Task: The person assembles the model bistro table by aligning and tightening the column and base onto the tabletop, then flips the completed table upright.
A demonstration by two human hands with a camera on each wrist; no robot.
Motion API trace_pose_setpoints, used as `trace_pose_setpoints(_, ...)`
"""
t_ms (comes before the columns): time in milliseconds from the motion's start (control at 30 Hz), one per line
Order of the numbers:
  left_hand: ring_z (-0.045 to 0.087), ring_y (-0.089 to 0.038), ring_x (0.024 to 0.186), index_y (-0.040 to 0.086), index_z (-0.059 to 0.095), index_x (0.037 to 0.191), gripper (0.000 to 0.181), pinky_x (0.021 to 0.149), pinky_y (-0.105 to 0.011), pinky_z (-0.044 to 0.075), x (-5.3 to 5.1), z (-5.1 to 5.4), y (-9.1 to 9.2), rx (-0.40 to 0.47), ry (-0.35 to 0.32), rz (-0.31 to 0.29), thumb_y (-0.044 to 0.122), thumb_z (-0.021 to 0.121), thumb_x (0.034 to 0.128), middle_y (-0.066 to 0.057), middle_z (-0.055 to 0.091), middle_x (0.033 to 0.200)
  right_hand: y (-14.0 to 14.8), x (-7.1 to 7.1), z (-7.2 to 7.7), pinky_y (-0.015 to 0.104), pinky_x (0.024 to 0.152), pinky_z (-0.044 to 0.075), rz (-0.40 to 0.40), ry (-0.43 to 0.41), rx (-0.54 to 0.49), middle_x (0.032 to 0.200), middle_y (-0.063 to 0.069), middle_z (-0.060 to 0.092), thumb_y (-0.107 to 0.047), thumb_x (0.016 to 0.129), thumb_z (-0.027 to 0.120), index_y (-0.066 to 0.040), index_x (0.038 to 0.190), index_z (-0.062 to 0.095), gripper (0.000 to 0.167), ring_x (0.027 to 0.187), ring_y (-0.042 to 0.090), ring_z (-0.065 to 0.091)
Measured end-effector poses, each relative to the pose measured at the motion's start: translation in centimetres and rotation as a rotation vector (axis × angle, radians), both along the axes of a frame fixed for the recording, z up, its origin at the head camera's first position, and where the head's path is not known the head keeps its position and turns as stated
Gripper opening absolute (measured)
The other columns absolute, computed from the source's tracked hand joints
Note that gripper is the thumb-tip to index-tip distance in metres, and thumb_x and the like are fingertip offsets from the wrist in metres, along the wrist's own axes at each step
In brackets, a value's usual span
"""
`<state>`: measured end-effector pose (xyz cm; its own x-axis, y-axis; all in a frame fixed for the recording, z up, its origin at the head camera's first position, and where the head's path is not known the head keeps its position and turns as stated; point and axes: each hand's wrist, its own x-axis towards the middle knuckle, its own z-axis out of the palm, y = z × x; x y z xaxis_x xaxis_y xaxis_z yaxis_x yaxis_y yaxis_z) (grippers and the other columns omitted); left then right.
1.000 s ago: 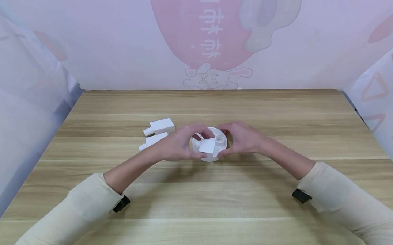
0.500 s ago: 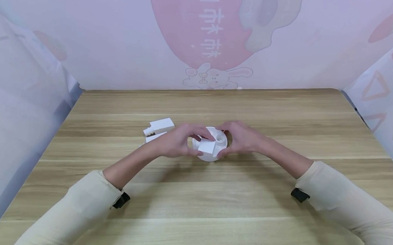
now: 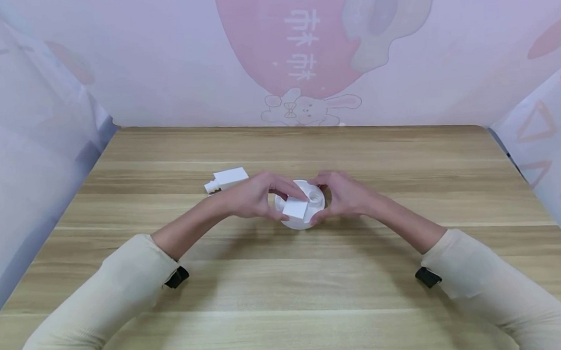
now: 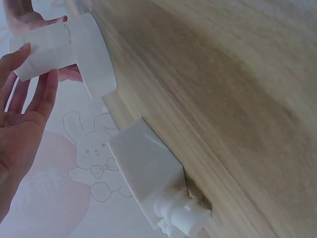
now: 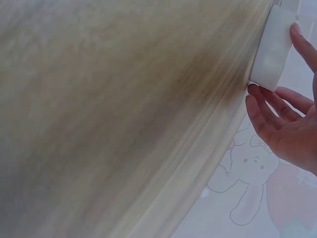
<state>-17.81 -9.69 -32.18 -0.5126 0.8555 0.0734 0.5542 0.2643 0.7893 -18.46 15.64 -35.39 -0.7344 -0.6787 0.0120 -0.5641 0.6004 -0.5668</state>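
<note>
A round white base (image 3: 298, 224) with a ring-shaped socket on top rests on the table in the head view. On its left part stands a white rectangular block (image 3: 295, 208). My left hand (image 3: 259, 196) pinches this block between thumb and fingers. My right hand (image 3: 341, 194) grips the right rim of the base, with its thumb on the near side. The left wrist view shows the block (image 4: 47, 49) sticking up from the base (image 4: 95, 55). From the right wrist, I see thumb and fingers at the side of the base (image 5: 272, 47).
Left of the base, a white block with a threaded neck (image 3: 231, 177) lies on the wooden table (image 3: 285, 279), partly behind my left forearm. It looks larger in the left wrist view. A printed cloth (image 3: 172, 59) hangs along the table's back edge.
My left hand and wrist have risen slightly, and the forearm now covers the nearer of two loose white blocks. Base and held block stay almost in place; the right hand barely moves.
</note>
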Motion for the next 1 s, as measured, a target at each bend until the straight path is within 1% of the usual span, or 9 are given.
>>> trace_pose_setpoints(167, 0.066, -0.02, 0.103, -0.002, 0.074, 0.121, 0.044, 0.097, -0.045, 0.056, -0.4, -0.1, 0.0, 0.005, -0.039, 0.0, -0.005, 0.08, 0.0768, -0.01, 0.075, 0.118, 0.0, -0.1, 0.0, 0.043, 0.099, 0.055, -0.001, 0.009, 0.002, 0.111, 0.012, 0.071, -0.03, 0.067, 0.098, 0.011, 0.131, 0.064, 0.083, 0.105, 0.026, 0.066)
trace_pose_setpoints(267, 0.066, -0.02, 0.102, -0.002, 0.074, 0.121, 0.044, 0.097, -0.045, 0.056, -0.5, 0.1, 0.0, 0.006, -0.049, -0.004, -0.005, 0.08, 0.0766, -0.01, 0.075, 0.117, 0.0, -0.2, 0.1, 0.044, 0.099, 0.054, -0.005, 0.016, 0.011, 0.112, 0.013, 0.071, -0.03, 0.067, 0.098, 0.011, 0.131, 0.063, 0.084, 0.105, 0.026, 0.066)
trace_pose_setpoints(433, 0.066, -0.02, 0.101, -0.002, 0.075, 0.12, 0.044, 0.097, -0.046, 0.056, -0.8, 0.1, 0.1, 0.012, -0.05, -0.018, -0.004, 0.081, 0.0764, -0.009, 0.076, 0.117, 0.1, -0.3, 0.2, 0.044, 0.099, 0.054, -0.006, 0.027, 0.023, 0.112, 0.012, 0.071, -0.034, 0.067, 0.098, 0.011, 0.132, 0.063, 0.086, 0.105, 0.025, 0.066)
trace_pose_setpoints(667, 0.065, -0.02, 0.104, -0.001, 0.075, 0.121, 0.044, 0.096, -0.042, 0.057, -1.1, -0.3, 0.0, 0.02, -0.045, -0.041, 0.002, 0.079, 0.0766, -0.009, 0.075, 0.119, 0.1, -0.3, 0.2, 0.042, 0.097, 0.055, 0.002, 0.033, 0.018, 0.109, 0.01, 0.07, -0.033, 0.067, 0.098, 0.009, 0.131, 0.065, 0.083, 0.104, 0.025, 0.065)
trace_pose_setpoints(833, 0.066, -0.02, 0.105, -0.002, 0.074, 0.121, 0.044, 0.097, -0.037, 0.057, -1.0, -0.5, -0.1, 0.033, -0.062, -0.032, 0.0, 0.079, 0.0778, -0.01, 0.075, 0.12, 0.0, -0.2, 0.2, 0.042, 0.096, 0.055, -0.002, 0.021, 0.012, 0.109, 0.009, 0.07, -0.031, 0.067, 0.098, 0.008, 0.13, 0.065, 0.081, 0.103, 0.024, 0.065)
trace_pose_setpoints(1000, 0.066, -0.021, 0.107, -0.004, 0.073, 0.122, 0.044, 0.1, -0.038, 0.056, -0.6, -0.8, -0.2, 0.041, -0.086, -0.015, -0.002, 0.079, 0.0788, -0.011, 0.074, 0.12, 0.0, 0.0, 0.3, 0.041, 0.095, 0.056, -0.014, -0.017, 0.009, 0.11, 0.009, 0.072, -0.03, 0.067, 0.099, 0.006, 0.129, 0.067, 0.078, 0.101, 0.024, 0.066)
